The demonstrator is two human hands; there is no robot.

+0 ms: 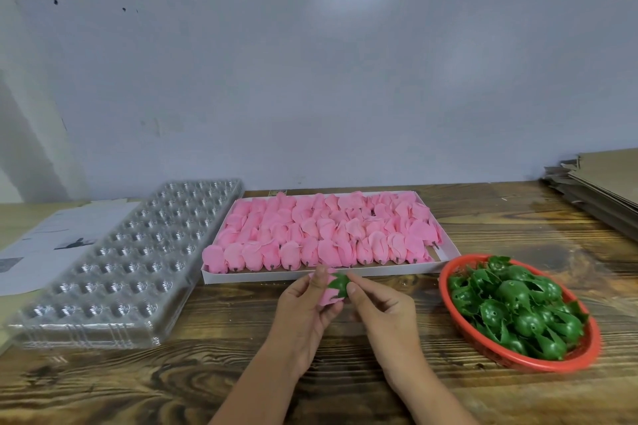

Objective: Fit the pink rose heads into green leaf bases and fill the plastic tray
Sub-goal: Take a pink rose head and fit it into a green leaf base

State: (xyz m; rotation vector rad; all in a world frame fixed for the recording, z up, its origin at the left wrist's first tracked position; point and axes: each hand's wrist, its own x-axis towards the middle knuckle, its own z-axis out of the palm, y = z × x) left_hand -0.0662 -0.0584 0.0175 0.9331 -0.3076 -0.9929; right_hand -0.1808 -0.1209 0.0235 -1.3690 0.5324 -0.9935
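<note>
My left hand grips a pink rose head just in front of the white box. My right hand pinches a green leaf base that sits against the rose head's end. The white box behind my hands holds several rows of pink rose heads. A red oval basket at the right is heaped with green leaf bases. At the left lies a stack of clear plastic trays; the top tray's cups hold nothing.
Printed paper sheets lie under the tray's far left side. Flat cardboard sheets are stacked at the far right. A grey wall runs close behind the wooden table.
</note>
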